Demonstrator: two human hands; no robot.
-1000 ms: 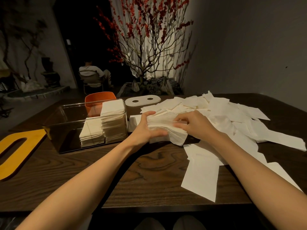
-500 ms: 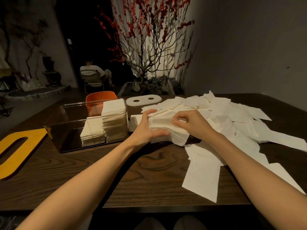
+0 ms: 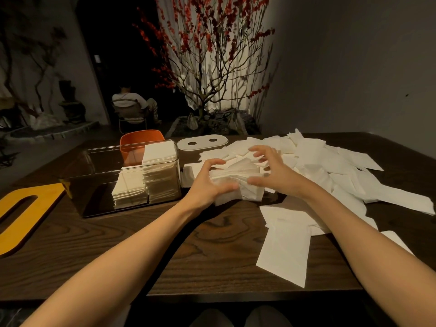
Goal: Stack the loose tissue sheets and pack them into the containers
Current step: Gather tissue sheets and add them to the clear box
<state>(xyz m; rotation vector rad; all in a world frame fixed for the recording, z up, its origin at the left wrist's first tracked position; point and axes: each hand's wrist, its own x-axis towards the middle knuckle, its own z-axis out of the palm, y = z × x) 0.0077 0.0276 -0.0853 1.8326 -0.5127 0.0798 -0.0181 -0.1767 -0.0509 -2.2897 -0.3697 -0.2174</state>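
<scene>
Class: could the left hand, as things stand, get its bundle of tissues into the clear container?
Probably yes: the clear container stands open-topped just left of the left hand, its left half unfilled, nothing lying between.

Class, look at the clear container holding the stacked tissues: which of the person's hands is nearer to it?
Left. The left hand grips the tissue bundle just right of the clear container; the right hand sits beyond the bundle, farther away.

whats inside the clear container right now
Two stacks of white tissue sheets stand side by side at the right end of the clear container, the right one taller. What lies under them is hidden.
</scene>
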